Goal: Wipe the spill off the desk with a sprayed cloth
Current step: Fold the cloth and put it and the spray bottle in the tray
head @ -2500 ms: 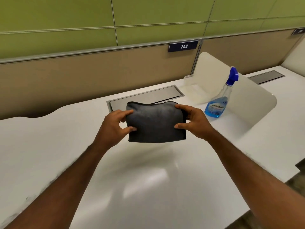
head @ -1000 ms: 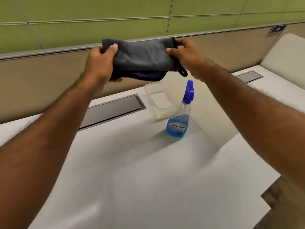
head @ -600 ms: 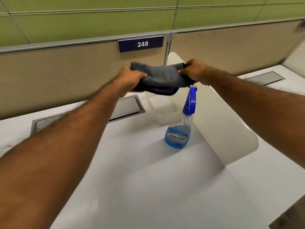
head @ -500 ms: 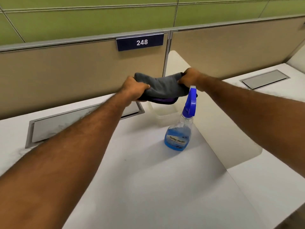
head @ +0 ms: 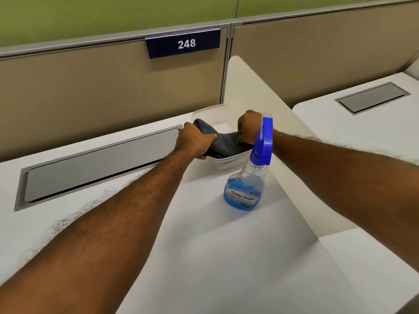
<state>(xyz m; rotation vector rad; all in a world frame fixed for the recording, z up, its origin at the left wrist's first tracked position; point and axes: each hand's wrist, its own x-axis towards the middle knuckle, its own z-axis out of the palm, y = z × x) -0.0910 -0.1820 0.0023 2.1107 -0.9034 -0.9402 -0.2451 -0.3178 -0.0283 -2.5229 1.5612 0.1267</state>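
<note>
Both arms stretched forward over white desk. Left hand fingers curled tight on one end of grey cloth; right hand fingers clenched on other end. Cloth sagging between hands, low in clear plastic tub at back of desk, beside cream divider. Spray bottle upright just in front of tub, blue liquid, blue trigger head overlapping right wrist. Grey cable hatch left of tub. Panel sign reads 248.
</note>
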